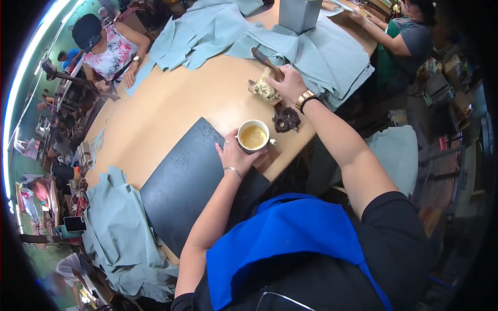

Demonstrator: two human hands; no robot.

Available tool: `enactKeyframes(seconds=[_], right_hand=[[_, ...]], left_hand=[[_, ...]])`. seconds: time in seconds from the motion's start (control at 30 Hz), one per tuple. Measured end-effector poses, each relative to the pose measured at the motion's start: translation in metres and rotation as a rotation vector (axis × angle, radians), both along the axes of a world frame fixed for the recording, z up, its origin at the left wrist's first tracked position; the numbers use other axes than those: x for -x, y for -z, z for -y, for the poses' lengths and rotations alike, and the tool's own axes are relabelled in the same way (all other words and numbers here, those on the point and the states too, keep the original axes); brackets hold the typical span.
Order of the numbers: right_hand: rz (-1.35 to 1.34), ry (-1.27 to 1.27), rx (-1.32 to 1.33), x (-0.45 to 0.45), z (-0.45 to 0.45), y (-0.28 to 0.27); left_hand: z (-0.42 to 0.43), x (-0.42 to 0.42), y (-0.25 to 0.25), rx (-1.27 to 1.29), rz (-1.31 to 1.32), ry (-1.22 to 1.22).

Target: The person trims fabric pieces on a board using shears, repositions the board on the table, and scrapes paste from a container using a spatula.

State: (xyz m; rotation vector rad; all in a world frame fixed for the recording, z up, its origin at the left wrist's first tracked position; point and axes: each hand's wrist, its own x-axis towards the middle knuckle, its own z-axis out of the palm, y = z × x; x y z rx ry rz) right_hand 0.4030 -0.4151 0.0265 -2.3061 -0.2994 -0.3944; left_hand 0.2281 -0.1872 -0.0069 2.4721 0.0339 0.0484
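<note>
My left hand (239, 153) is wrapped round a white cup (253, 136) holding a yellowish liquid, upright near the table's front edge. Further right, my right hand (291, 83) is closed on a brush (265, 61) with a brown handle, its pale end pointing up and away. Under those fingers is a lumpy cream-coloured mass (266, 89) that looks crusted over; whether the hand grips it too is unclear. A dark brown, knobbly piece with holes (286, 119) lies just below my right wrist.
A dark flat sheet (181, 179) covers the table's near left part. Grey-green leather-like pieces (122, 223) hang at the left edge; more (332, 62) are stacked at the back right beneath a grey block (299, 15). Two people (116, 49) (404, 39) work across the table.
</note>
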Motion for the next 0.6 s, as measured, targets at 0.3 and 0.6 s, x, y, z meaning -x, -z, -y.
enactKeyframes(seconds=[0.3,0.6], right_hand=[[-0.201,0.032,-0.227,0.077,-0.005,-0.048],[-0.538,-0.568,-0.452,0.243,-0.09,-0.029]], left_hand=[[-0.027,0.012,0.008,0.395,0.129,0.106],[-0.031,0.07,-0.059,1.316,-0.031,0.32]])
